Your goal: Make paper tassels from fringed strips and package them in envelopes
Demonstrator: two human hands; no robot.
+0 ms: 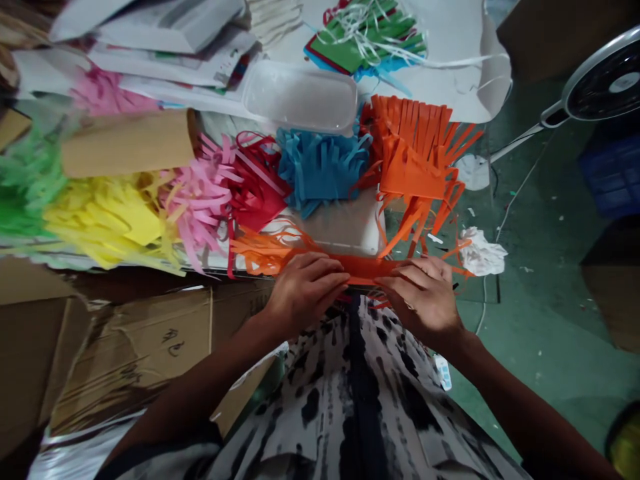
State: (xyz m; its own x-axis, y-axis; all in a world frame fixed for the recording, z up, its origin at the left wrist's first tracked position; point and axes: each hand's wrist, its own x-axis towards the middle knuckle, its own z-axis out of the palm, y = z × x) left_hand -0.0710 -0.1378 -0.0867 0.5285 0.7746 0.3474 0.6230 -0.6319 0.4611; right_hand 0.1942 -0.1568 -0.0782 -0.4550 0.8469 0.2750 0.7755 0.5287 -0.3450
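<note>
An orange fringed strip [369, 268] is stretched level between my two hands at the table's front edge. My left hand [311, 287] pinches its left part, with loose orange fringe trailing out to the left. At the other end, my right hand [423, 293] has its fingers closed on the strip. Just beyond lies a stack of orange fringed pieces [413, 167]. A blue fringed bundle [320, 167] sits farther left, beside a red one [255, 193]. What the fingertips press underneath is hidden.
Pink [203, 193] and yellow fringe bundles [110, 217] lie left on the table. Behind them stand a clear plastic tub [300, 97] and green pieces [367, 40] with white ribbon. Cardboard boxes [150, 333] are below left; a fan [610, 83] is at right.
</note>
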